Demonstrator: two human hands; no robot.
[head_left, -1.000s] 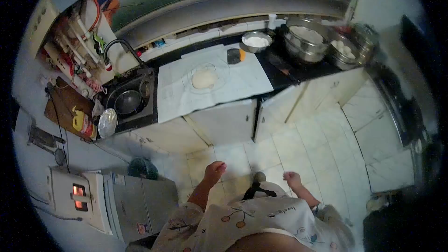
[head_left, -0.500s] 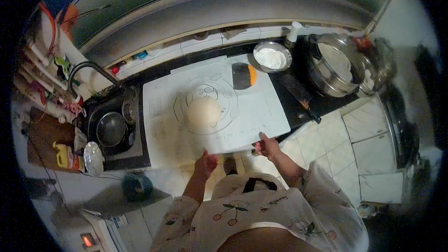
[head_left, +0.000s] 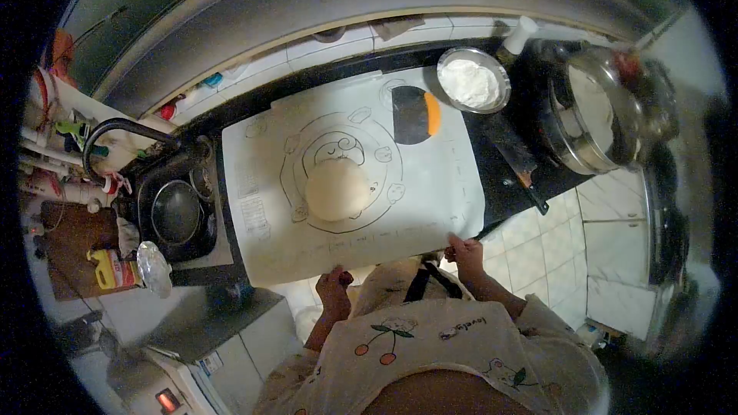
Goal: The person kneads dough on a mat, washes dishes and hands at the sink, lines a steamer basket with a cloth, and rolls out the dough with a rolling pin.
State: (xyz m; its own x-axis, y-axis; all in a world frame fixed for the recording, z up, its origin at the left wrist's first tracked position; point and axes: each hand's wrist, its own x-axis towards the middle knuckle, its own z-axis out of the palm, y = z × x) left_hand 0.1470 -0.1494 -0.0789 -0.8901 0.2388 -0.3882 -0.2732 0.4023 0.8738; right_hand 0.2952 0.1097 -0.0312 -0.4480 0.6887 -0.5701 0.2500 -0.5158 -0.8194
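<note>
A white baking mat printed with circles and small drawings covers the counter in front of me. On it rests a round, pale ball of dough. My left hand is closed at the mat's near edge, left of my body, fingers curled. My right hand pinches the same edge near its right corner, thumb on top. A dark scraper with an orange handle lies on the mat's far right part, away from both hands.
Behind the mat's right corner stands a metal bowl of white powder. A cleaver lies on the black counter, near steel steamer pots. At left is a sink with a black faucet and a pan.
The view has shifted closer over the counter. Both hands stay at the mat's near edge, and the edge is now nearer my body. The dough stays in place on the mat.
</note>
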